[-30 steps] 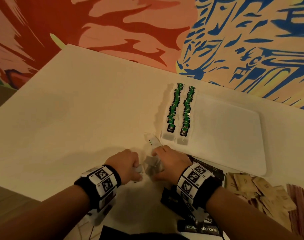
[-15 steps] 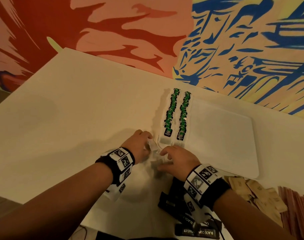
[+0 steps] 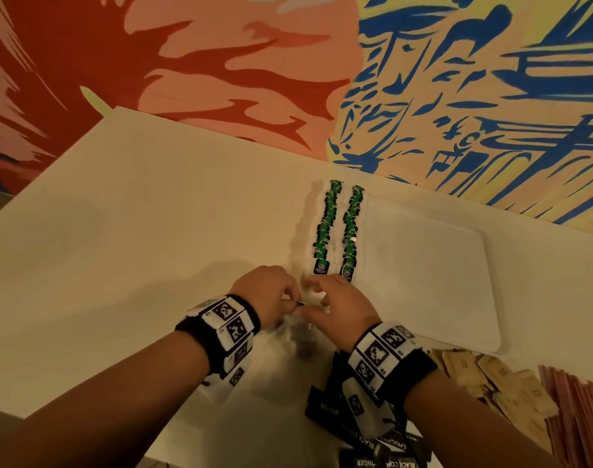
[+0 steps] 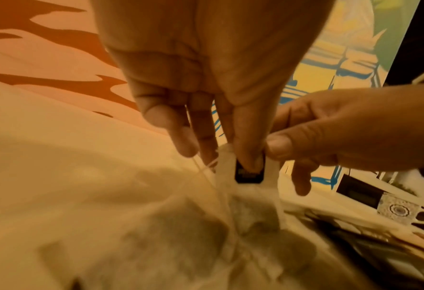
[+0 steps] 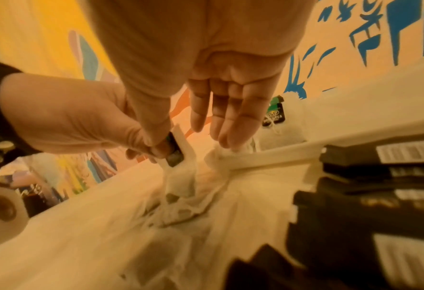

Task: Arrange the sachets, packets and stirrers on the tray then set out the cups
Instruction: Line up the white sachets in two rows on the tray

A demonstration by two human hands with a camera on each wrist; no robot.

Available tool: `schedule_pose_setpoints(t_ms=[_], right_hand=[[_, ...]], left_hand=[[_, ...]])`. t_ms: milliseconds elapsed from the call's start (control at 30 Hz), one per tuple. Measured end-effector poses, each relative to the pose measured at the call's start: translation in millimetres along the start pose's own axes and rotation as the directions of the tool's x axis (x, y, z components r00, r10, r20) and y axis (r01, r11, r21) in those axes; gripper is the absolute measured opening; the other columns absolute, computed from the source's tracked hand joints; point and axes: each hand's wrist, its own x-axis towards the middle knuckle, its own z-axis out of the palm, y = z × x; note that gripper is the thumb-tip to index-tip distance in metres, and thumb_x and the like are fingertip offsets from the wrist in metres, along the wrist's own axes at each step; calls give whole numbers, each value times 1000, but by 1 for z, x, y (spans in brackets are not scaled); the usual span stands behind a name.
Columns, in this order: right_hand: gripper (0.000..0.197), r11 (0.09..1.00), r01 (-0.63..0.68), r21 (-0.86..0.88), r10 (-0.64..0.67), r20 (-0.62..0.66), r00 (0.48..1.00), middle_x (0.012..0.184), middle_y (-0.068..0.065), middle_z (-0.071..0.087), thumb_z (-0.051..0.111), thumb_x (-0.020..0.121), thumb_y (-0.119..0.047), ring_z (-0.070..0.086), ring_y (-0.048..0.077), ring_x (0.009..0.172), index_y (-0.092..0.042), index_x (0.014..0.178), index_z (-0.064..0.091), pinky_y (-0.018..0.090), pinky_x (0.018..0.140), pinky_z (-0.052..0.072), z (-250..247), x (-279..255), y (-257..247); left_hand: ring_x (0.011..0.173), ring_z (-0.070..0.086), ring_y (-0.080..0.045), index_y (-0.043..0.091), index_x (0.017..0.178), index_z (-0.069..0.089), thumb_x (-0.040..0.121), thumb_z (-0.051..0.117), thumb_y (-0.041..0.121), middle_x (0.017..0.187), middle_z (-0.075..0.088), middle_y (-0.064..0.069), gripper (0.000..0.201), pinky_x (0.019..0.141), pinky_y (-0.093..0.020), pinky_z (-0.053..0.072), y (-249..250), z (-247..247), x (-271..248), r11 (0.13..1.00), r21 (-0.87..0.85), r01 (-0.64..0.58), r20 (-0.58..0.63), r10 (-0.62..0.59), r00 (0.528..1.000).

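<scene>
The table (image 3: pixel 126 238) is plain cream and the tray (image 3: pixel 433 275) on it white. Two rows of tea bags (image 3: pixel 339 231) carry green and black tags on white paper. The packets (image 3: pixel 382 454) at the near edge are black with white lettering, the sachets (image 3: pixel 484 380) beside them tan, and the stirrers (image 3: pixel 578 400) pinkish red. Both wristbands (image 3: pixel 227 329) are black with white squares of black checker marks. The wall (image 3: pixel 220 62) behind is painted in red and salmon swirls on the left, blue strokes over peach and yellow on the right
</scene>
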Motion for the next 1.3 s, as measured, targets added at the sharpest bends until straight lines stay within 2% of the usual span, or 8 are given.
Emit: schedule_pose_setpoints(t_ms=[233,367,500,667,767,967,1133,1300], right_hand=[[7,950,-38,309,88,-150,985,74,-8,70,68,85,-23,62,5,67,-28,88,73,18,67,48,-18,7,4],[13,848,-53,527,169,-174,970,74,-3,71,69,84,-14,60,5,61,-27,84,71,16,59,46,-31,9,3],[13,913,-23,408,89,-145,985,78,-10,72,71,83,-17,64,-1,68,-29,85,72,9,66,47,-42,7,7],[8,961,-66,269,108,-146,983,75,-16,69,68,86,-23,57,-12,61,-29,88,72,4,60,39,-60,3,26],[8,971,-87,221,108,-82,991,72,-16,67,68,85,-23,56,-11,61,-30,87,71,6,60,38,-61,1,36],[9,985,-127,113,135,-66,989,82,-13,69,67,86,-25,60,2,78,-30,91,72,4,66,38,-55,11,49],[10,984,-158,85,165,-84,983,86,-11,70,65,87,-29,61,3,83,-31,95,70,8,68,39,-54,18,54],[10,984,-166,63,172,-103,980,83,-12,65,64,87,-32,60,8,82,-32,97,64,20,73,44,-55,16,54]], left_hand=[[76,59,-10,28,86,65,79,73,21,84,65,7,13,71,-25,48,5,-9,5,905,-425,39,-93,-86,992],[73,57,-13,13,90,71,79,75,24,87,70,-9,16,76,-32,49,5,-5,12,850,-517,104,-46,-149,988],[73,56,-6,22,89,66,82,71,25,82,63,9,9,67,-15,41,6,-3,11,882,-465,75,-61,-117,991],[111,47,-17,28,120,50,81,65,44,117,46,6,45,91,-33,45,-4,-1,-4,984,56,171,27,-173,985],[112,45,-21,20,120,47,82,59,48,121,44,1,49,89,-35,47,-11,7,-11,950,185,251,55,-265,963],[98,51,-19,20,105,54,83,59,52,109,51,-1,39,85,-33,47,-20,11,-13,935,201,291,145,-322,936],[81,53,-14,31,84,48,83,60,37,94,56,7,14,66,-25,38,-25,8,-14,957,42,286,128,-289,949],[73,56,-13,25,97,53,82,66,22,88,57,6,20,59,-23,44,-22,-1,-12,934,-257,248,43,-245,968]])
